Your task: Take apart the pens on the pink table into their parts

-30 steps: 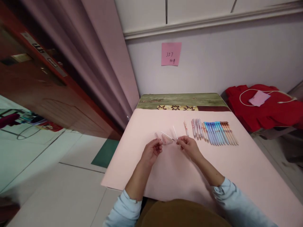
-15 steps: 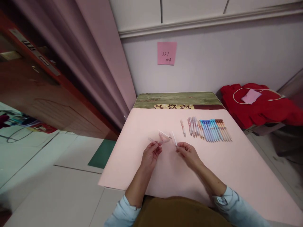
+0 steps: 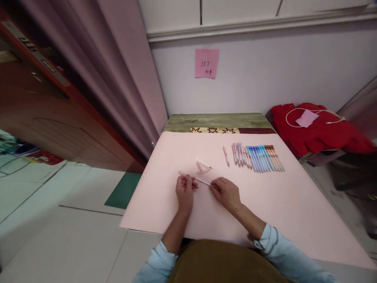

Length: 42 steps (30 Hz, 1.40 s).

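Working over a table (image 3: 218,119), green and wood-patterned at its far end and covered from there forward by a pale pink sheet (image 3: 153,196). Facing a light grey wall (image 3: 250,74) with a pink note (image 3: 207,63) on it, having a mauve curtain (image 3: 129,59) and a brown door (image 3: 59,129) off to the left, a green mat (image 3: 123,190) on the tiled floor (image 3: 88,243), and red cloth (image 3: 318,135) under a pale cord (image 3: 286,115) past the far right corner. Reaching in over the near edge, pinching a clear pen part (image 3: 182,173) in the closed fingertips of the left hand (image 3: 185,192) and gripping the right end of a white stick (image 3: 203,182) in those of the right hand (image 3: 226,192). Pointing the stick's other end at the left fingertips, touching or just beside: cannot tell which. Having a dark-tipped stick (image 3: 204,163) and another clear part (image 3: 200,168) lying together just beyond the hands, then a lone pen (image 3: 226,156) and a row of pens (image 3: 259,158) farther right, set in from the right edge. Leaving a broad stretch of pink between right hand and right edge, a narrower one between left hand and left edge.
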### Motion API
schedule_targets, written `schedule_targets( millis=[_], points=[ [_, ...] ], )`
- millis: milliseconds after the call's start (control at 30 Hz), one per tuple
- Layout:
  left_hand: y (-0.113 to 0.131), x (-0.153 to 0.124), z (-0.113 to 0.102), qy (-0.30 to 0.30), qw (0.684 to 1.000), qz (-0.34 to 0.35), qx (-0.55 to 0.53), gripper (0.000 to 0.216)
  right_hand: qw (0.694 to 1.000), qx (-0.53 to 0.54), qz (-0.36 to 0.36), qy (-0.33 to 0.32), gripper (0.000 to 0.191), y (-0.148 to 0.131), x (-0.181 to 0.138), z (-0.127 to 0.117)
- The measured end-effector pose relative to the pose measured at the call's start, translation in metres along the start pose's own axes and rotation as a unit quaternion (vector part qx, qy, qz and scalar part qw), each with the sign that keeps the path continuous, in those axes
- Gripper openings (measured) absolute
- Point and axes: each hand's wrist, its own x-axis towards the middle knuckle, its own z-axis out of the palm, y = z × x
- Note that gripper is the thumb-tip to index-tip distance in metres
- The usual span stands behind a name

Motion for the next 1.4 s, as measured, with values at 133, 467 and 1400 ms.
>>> schedule_targets(
  millis=[133,467,1400],
  points=[
    [-0.005,0.001,-0.001,-0.008,1.000,0.015,0.009,0.030,0.999,0.024,0.032,0.022,0.017,0.002,0.008,-0.001],
    [-0.007,0.001,-0.003,-0.009,1.000,0.022,0.018,0.029,0.996,-0.067,0.041,-0.047,0.024,-0.011,0.060,0.022],
    [0.014,-0.027,0.006,-0.052,0.978,-0.099,-0.176,0.027,0.991,0.080,0.080,0.072,0.023,0.032,0.008,-0.010]
  ],
)
